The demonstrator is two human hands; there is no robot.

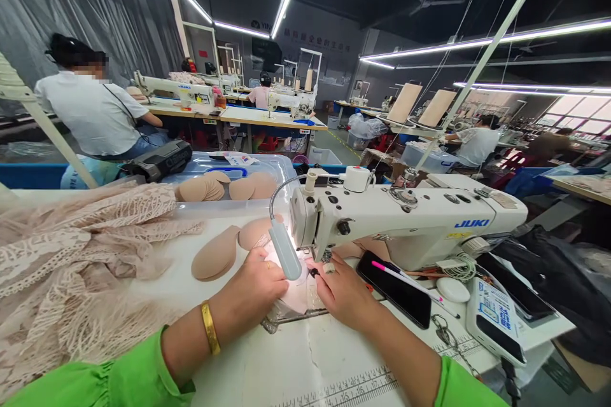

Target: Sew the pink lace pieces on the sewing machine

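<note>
Beneath the sewing machine head, a pale pink fabric piece lies in the lamp's light at the needle area. My left hand is closed on its left side, fingers curled, partly behind the grey lamp. On the other side, my right hand has its fingertips pinched at the fabric edge beside the presser foot; a small dark object shows at those fingertips, too small to name. The needle itself is hidden. Beige bra cups lie just beyond my left hand.
Lace fabric is heaped at the left. A clear plastic box behind carries stacked cups. Right of my hands lie a black phone, a pink-tipped pen and a white device. Co-workers sit at other machines beyond.
</note>
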